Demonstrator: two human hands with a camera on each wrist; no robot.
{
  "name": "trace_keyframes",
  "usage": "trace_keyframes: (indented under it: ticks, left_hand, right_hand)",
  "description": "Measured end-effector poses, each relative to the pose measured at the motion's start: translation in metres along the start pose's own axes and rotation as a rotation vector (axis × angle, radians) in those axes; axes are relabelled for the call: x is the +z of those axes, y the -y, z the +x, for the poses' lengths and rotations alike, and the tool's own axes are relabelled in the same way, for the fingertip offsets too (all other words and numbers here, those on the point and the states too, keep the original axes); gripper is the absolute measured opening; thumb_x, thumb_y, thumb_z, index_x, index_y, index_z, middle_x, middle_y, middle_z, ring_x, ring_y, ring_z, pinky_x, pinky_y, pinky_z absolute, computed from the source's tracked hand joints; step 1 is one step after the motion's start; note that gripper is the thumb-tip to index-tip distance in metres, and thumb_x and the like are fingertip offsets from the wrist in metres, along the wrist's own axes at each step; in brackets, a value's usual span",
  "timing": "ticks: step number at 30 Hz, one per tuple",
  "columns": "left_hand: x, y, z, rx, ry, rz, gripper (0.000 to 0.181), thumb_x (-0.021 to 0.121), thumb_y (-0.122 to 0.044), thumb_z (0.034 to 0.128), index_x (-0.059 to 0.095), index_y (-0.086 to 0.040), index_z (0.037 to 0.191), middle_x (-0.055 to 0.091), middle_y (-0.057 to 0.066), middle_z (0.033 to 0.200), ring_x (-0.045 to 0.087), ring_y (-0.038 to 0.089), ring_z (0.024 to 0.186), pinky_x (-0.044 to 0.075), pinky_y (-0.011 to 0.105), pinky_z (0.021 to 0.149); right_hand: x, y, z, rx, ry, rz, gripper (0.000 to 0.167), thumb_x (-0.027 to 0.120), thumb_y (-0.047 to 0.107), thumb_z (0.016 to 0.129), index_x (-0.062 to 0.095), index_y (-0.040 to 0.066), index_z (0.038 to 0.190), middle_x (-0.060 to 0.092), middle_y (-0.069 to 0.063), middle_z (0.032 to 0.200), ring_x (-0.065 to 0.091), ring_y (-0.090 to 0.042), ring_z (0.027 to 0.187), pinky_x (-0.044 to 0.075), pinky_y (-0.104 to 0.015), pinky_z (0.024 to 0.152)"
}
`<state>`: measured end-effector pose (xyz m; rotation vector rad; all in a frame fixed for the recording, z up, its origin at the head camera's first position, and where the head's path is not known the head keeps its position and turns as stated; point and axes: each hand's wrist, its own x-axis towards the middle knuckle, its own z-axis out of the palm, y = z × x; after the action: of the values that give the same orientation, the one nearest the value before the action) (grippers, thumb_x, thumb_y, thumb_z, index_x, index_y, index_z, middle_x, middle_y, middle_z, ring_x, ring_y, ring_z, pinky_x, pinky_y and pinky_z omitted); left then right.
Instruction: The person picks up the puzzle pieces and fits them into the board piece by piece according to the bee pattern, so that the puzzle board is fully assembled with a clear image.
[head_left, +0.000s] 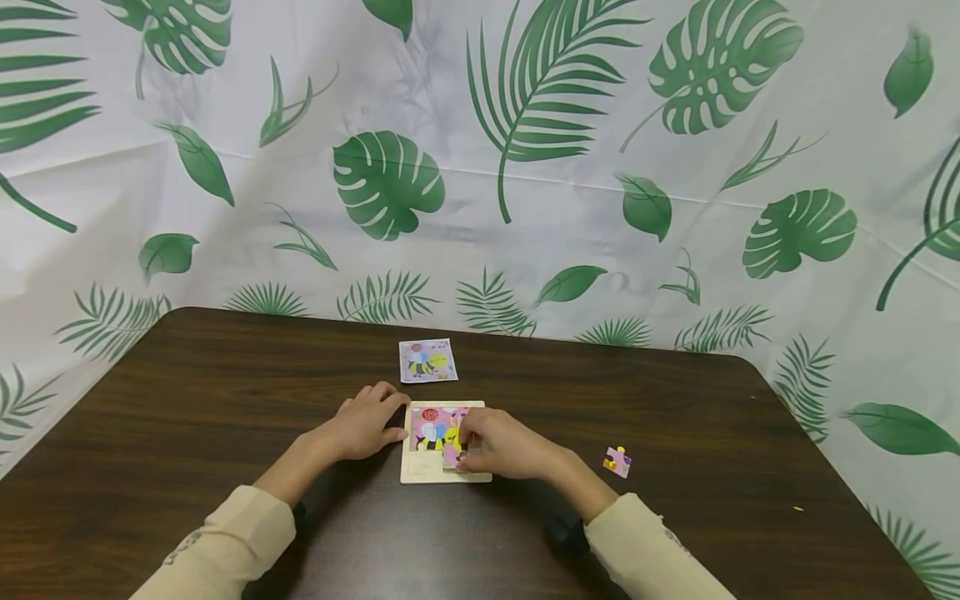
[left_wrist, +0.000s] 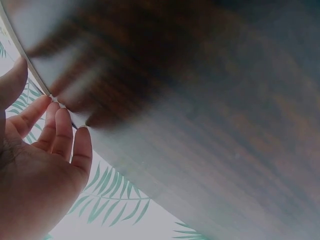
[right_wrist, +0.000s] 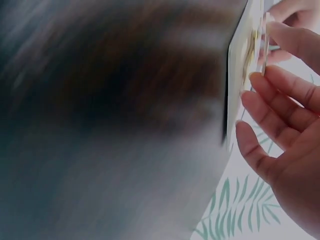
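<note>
A square wooden puzzle board (head_left: 420,477) lies on the table with a bee picture partly filled in; bare wood shows at its lower left. My right hand (head_left: 506,443) pinches a pink jigsaw piece (head_left: 452,457) between thumb and fingers over the lower part of the board. Seen edge-on in the right wrist view, that piece (right_wrist: 266,45) appears as a thin slab. At the board's left side, my left hand (head_left: 367,421) touches the rim with thumb and forefinger, its fingers loosely extended. The right hand hides the board's right part.
Behind the board lies a picture card (head_left: 427,361) with the same bee. A loose jigsaw piece (head_left: 617,462) rests to the right of my right hand. Farther right is a tiny yellow scrap (head_left: 798,508). A leaf-print cloth (head_left: 465,250) hangs beyond the dark wooden table (head_left: 225,375).
</note>
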<state>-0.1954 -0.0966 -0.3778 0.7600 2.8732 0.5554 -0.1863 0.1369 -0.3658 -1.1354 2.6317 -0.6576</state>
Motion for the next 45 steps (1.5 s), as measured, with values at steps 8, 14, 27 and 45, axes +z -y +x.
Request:
trace_keyframes:
  ticks: [8,14,27,45]
  left_hand:
    - [0.000,0.000,-0.001,0.005,-0.005,-0.004,0.040,0.061,-0.021,0.0881,0.051,-0.002,0.122,0.047,0.016,0.116,0.044,0.034,0.106,0.037,0.052,0.081]
    - [-0.001,0.000,-0.002,0.015,-0.005,-0.008,0.040,0.061,-0.021,0.0881,0.051,-0.002,0.122,0.047,0.016,0.115,0.044,0.034,0.106,0.037,0.052,0.080]
    - [-0.002,0.000,-0.002,0.025,-0.020,-0.012,0.040,0.062,-0.021,0.0874,0.052,-0.001,0.120,0.047,0.016,0.114,0.045,0.034,0.105,0.037,0.052,0.079]
    - [-0.004,-0.002,-0.003,0.030,-0.008,-0.014,0.039,0.061,-0.021,0.0882,0.052,-0.001,0.121,0.047,0.016,0.114,0.044,0.034,0.105,0.038,0.052,0.078]
  right_hand:
    - [0.007,0.007,0.011,-0.048,-0.021,-0.043,0.020,0.072,0.017,0.078,0.061,0.004,0.088,0.055,0.000,0.083,0.046,-0.011,0.073,0.038,-0.020,0.067]
    - [0.011,0.012,0.018,-0.083,-0.029,-0.089,0.019,0.073,0.018,0.077,0.061,0.005,0.086,0.055,0.000,0.080,0.046,-0.010,0.074,0.036,-0.021,0.068]
    - [0.017,0.024,0.024,0.008,0.003,-0.149,0.021,0.073,0.026,0.078,0.063,0.010,0.090,0.053,0.005,0.090,0.046,-0.008,0.086,0.035,-0.030,0.078]
    - [0.017,0.026,0.026,0.002,0.009,-0.172,0.021,0.072,0.026,0.079,0.064,0.011,0.091,0.052,0.004,0.092,0.048,-0.010,0.091,0.038,-0.027,0.077]
